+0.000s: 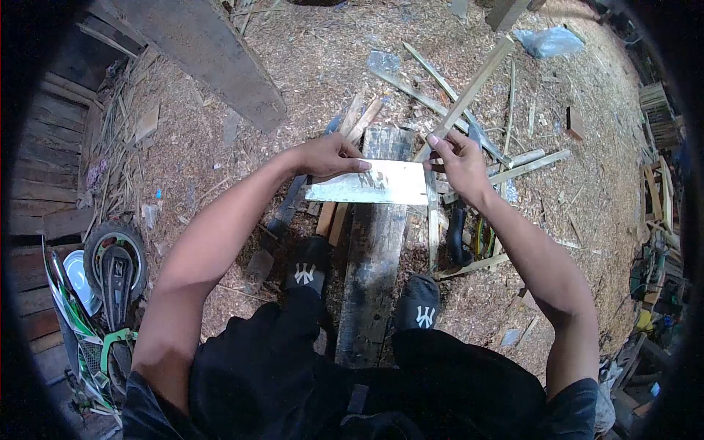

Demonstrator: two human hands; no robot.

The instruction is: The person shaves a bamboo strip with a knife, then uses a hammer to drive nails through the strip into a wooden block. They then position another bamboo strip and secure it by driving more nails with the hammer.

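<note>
A pale, flat rectangular board with dark smudges on its face lies level in front of me, across the narrow wooden plank between my feet. My left hand grips its upper left edge, thumb on the face and fingers hidden behind. My right hand is closed at the board's right end, with thumb and fingers pinched around a long wooden strip. The strip slants up and away to the right, and its near end meets the board's upper right corner.
Wood offcuts and shavings cover the ground. A thick timber juts in from upper left. A green and white toy motorbike stands at left. A black curved handle lies by my right foot; a plastic bag lies farther off.
</note>
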